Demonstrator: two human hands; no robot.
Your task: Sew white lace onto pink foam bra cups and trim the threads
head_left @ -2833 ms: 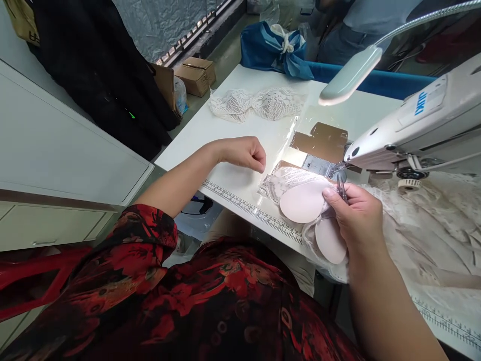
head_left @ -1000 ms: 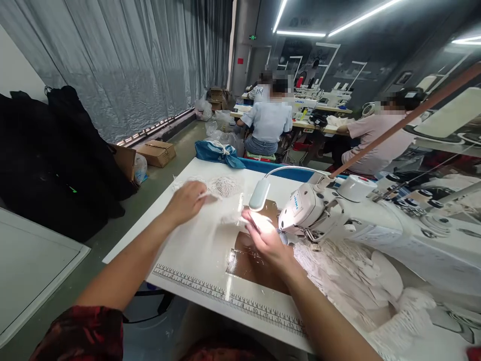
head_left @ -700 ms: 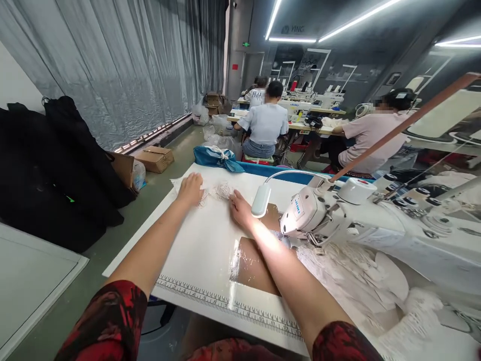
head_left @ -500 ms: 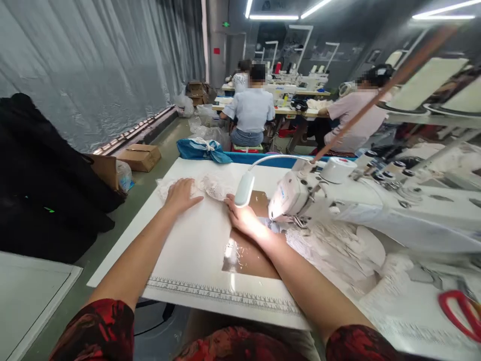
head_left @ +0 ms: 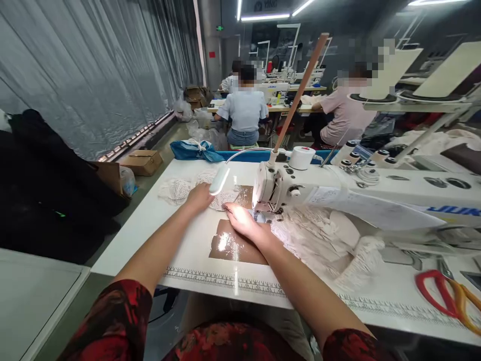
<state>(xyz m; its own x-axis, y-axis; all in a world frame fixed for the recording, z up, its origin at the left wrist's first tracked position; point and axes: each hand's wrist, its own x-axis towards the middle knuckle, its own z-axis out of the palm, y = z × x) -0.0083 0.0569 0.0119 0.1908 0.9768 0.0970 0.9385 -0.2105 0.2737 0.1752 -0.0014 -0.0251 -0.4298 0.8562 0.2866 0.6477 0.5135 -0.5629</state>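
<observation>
Busy sewing workshop, white work table (head_left: 150, 225) with printed ruler edge, left hand (head_left: 199, 197) spread palm-down on white lace fabric piece (head_left: 175, 191), right hand (head_left: 244, 223) open, flat beside it, near white sewing machine (head_left: 300, 183).

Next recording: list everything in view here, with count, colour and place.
table: one, white, centre
lace piece: one, white, table's far left
sewing machine: one, white, table's right
lamp: one, white, above the lace
brown patch: one, tabletop by the needle
lace pile: one, white, under the machine arm
scissors: one, red and yellow handles, far right
bag: one, blue, beyond the table
seated people: at least two, rear tables
left hand: one, on the lace piece
right hand: one, flat, fingertips at the lace
</observation>
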